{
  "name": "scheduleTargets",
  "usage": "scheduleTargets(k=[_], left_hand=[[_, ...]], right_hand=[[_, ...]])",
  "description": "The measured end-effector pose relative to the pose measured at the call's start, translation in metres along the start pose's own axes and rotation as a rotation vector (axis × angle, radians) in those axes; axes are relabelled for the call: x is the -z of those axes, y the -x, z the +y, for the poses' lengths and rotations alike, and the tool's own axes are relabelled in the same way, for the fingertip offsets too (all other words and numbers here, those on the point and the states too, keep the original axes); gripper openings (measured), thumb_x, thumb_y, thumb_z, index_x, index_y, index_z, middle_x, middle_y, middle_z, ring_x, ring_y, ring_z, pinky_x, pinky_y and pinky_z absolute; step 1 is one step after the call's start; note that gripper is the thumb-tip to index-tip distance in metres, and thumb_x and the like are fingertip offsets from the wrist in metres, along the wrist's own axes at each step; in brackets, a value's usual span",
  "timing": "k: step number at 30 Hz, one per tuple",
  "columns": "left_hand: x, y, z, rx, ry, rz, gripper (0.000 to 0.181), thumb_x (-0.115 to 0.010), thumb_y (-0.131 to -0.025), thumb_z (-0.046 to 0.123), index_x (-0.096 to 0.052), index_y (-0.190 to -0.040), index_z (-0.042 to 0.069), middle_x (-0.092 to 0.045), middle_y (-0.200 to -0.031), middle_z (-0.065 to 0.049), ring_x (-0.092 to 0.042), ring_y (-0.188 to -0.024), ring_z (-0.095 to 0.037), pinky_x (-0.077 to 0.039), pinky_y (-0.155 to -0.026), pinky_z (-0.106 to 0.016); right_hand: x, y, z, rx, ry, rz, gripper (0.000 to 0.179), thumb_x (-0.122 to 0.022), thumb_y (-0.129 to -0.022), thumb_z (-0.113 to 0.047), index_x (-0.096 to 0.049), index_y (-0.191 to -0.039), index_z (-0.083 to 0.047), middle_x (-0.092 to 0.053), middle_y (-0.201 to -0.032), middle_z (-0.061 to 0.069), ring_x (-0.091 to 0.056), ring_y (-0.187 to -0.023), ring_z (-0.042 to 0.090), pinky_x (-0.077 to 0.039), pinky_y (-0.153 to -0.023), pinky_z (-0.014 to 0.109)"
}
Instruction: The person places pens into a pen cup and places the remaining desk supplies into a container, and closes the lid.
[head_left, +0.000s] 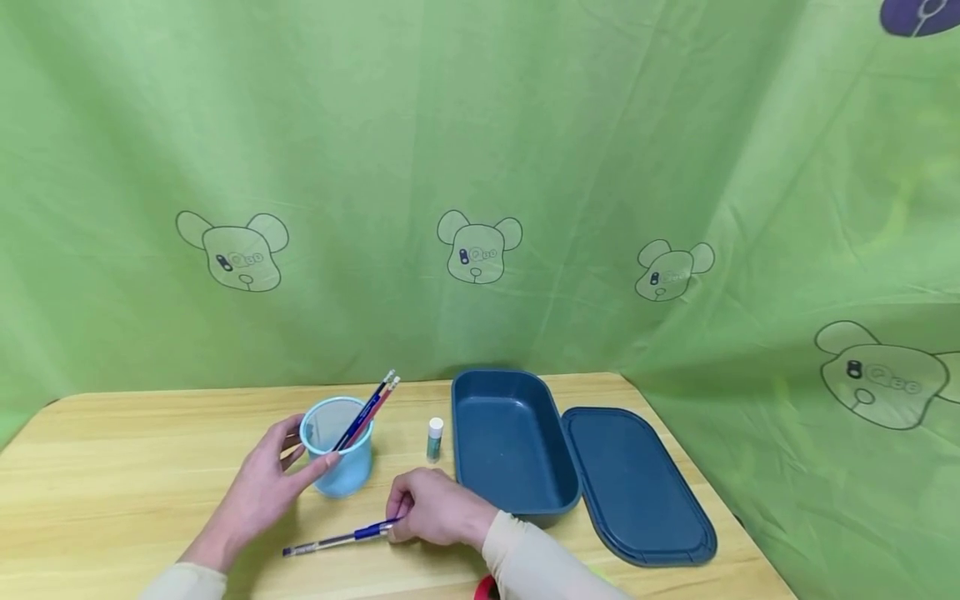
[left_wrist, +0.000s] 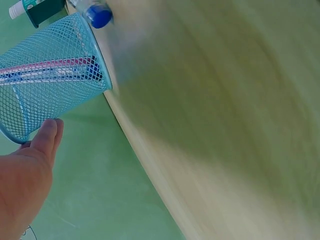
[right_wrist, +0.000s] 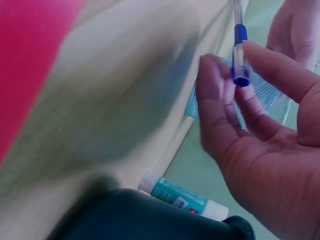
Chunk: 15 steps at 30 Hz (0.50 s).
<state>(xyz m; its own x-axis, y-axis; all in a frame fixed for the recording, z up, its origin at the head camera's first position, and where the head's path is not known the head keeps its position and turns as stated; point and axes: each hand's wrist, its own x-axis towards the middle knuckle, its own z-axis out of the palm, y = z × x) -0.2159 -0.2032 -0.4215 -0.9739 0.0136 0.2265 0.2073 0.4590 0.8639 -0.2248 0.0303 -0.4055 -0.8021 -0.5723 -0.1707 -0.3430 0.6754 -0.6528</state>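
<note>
A light blue mesh pen holder (head_left: 347, 477) stands upright on the table, with a blue pencil (head_left: 362, 423) and a red pencil (head_left: 378, 409) leaning in it. My left hand (head_left: 262, 483) holds it from the left, thumb at the near rim and fingers round the far side. In the left wrist view the fingers (left_wrist: 47, 137) show right at the rim. Below the holder, my right hand (head_left: 437, 506) pinches a clear pen with blue parts (head_left: 333, 542) by its right end. The right wrist view shows the pen (right_wrist: 240, 55) between thumb and fingers.
A white-capped glue stick (head_left: 435, 442) stands between the holder and an open dark blue box (head_left: 459, 450). Right of the box lies its flat lid (head_left: 637, 483). Part of a red curved object (head_left: 484, 588) shows by the right sleeve. A green curtain (head_left: 360, 167) hangs behind the table.
</note>
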Motion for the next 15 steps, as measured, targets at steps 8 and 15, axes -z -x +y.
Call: scheduleTargets(k=[8, 15], left_hand=[[-0.001, 0.001, 0.001, 0.011, -0.001, 0.008, 0.087, -0.068, -0.073, 0.047, -0.029, -0.134, -0.002, -0.038, -0.129, -0.021, -0.039, -0.118, -0.035, -0.037, -0.096, -0.042], [-0.002, 0.002, 0.001, 0.014, 0.013, 0.022, 0.086, -0.069, -0.072, 0.047, -0.031, -0.133, -0.001, -0.039, -0.129, -0.020, -0.041, -0.116, -0.034, -0.038, -0.095, -0.036]], right_hand=[[0.009, 0.002, -0.002, 0.116, -0.112, 0.028, 0.015, -0.075, -0.071, -0.014, -0.062, -0.076, -0.019, -0.057, -0.069, -0.008, -0.051, -0.063, 0.005, -0.045, -0.058, 0.019], [0.019, 0.007, 0.002, 0.215, -0.292, 0.086, 0.014, -0.073, -0.074, -0.012, -0.065, -0.085, -0.016, -0.060, -0.077, -0.007, -0.055, -0.072, 0.009, -0.048, -0.066, 0.022]])
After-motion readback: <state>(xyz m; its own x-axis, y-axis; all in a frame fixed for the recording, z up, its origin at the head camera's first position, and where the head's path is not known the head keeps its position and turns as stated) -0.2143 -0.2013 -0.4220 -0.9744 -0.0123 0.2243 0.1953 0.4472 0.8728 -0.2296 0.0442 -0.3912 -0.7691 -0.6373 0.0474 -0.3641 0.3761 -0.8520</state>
